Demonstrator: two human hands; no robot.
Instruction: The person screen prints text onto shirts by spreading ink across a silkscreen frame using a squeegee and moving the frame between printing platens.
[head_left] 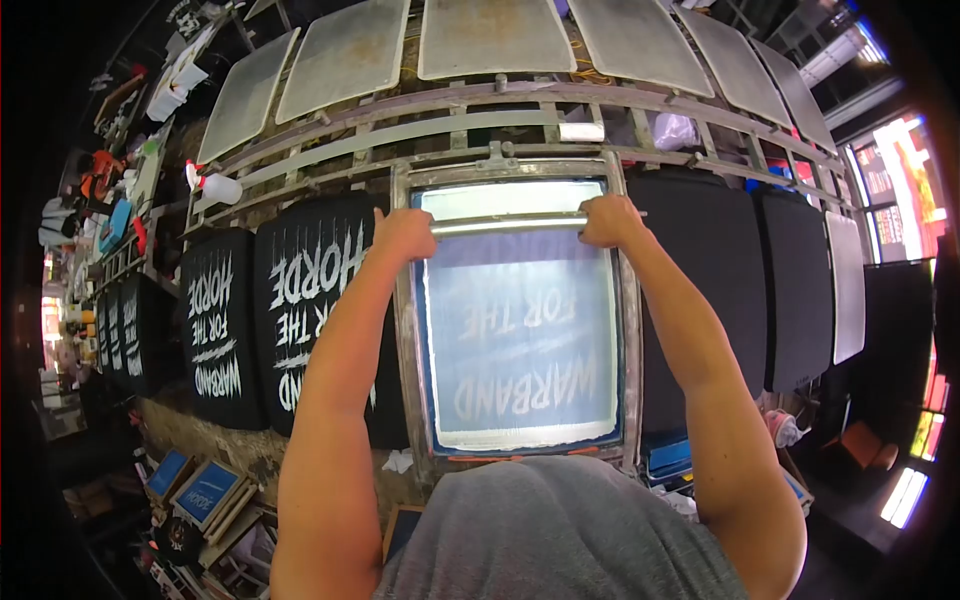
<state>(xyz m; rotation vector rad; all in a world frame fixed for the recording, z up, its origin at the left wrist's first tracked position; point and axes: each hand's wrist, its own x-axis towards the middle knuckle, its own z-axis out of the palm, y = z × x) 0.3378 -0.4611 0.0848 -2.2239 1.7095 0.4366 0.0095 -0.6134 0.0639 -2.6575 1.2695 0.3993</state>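
Both arms stretch forward over a framed printing screen [520, 350]. My left hand [405, 234] is closed round the left end of a long squeegee [510, 227]. Round its right end, my right hand [610, 220] is closed too. The squeegee lies across the far part of the mesh, with a band of white ink [510, 198] beyond it. Pale lettering, "FOR THE WARBAND", shows through the mesh, upside down to me. Left of the screen, a black shirt [310, 260] bears white lettering; on the right lies a plain black shirt [700, 300].
Bare grey pallets [495, 40] line the far side behind metal rails [370, 135]. A white spray bottle [218, 187] with a red nozzle lies at the left rail. More printed black shirts [215, 320] stand further left. Framed blue screens [205, 493] lean at the lower left.
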